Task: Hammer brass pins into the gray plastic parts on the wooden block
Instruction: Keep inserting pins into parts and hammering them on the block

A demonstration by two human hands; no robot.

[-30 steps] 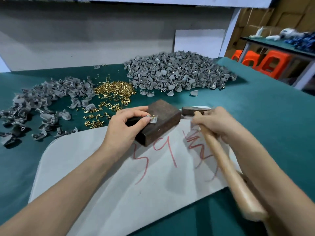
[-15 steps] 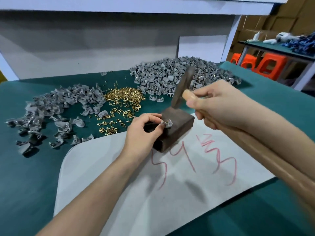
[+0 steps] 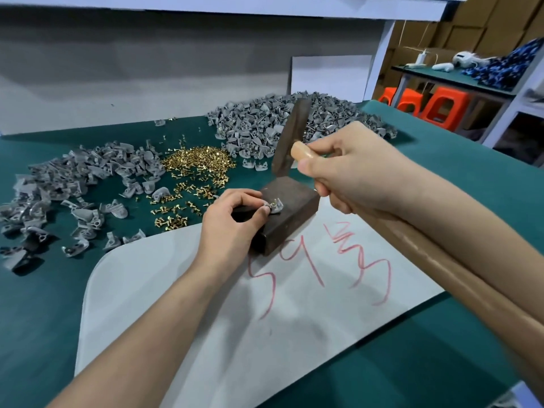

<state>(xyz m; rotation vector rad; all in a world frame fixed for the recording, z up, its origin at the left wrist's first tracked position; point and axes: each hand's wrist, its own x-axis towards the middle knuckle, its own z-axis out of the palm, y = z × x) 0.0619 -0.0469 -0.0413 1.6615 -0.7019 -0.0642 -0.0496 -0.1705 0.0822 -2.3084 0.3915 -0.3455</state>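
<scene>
Head view: left hand (image 3: 232, 222) is pinching the gray plastic part (image 3: 278, 206) on the wooden block (image 3: 297, 201) at its fingertips (image 3: 265, 210), right hand (image 3: 353, 172) is gripping the hammer (image 3: 290, 136) poised above, probably endangering those fingers.

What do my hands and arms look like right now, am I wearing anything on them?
Nothing is worn. The left hand and right hand have no gloves, rings or watch. The left forearm and right forearm are bare, with no sleeve in view. The nails look short and unpainted.
</scene>
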